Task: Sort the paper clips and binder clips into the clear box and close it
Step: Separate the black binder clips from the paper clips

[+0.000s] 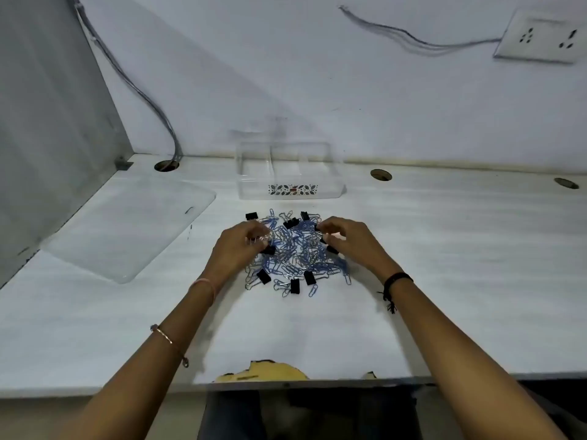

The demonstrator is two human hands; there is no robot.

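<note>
A heap of blue and silver paper clips (295, 252) mixed with several black binder clips (309, 277) lies on the white desk. Behind it stands the open clear box (287, 171) with inner dividers and a patterned label. Its clear lid (127, 230) lies flat to the left. My left hand (238, 249) sits on the heap's left side, fingers curled and pinching a black binder clip (268, 249). At the heap's right side my right hand (349, 239) has its fingers curled onto the clips and pinches a black binder clip (318, 227).
The white desk (444, 281) has three cable holes along the back and a chipped front edge. Cables hang down the back wall into the left hole (166, 165). A socket plate (540, 36) is on the wall at top right. A grey partition stands at the left.
</note>
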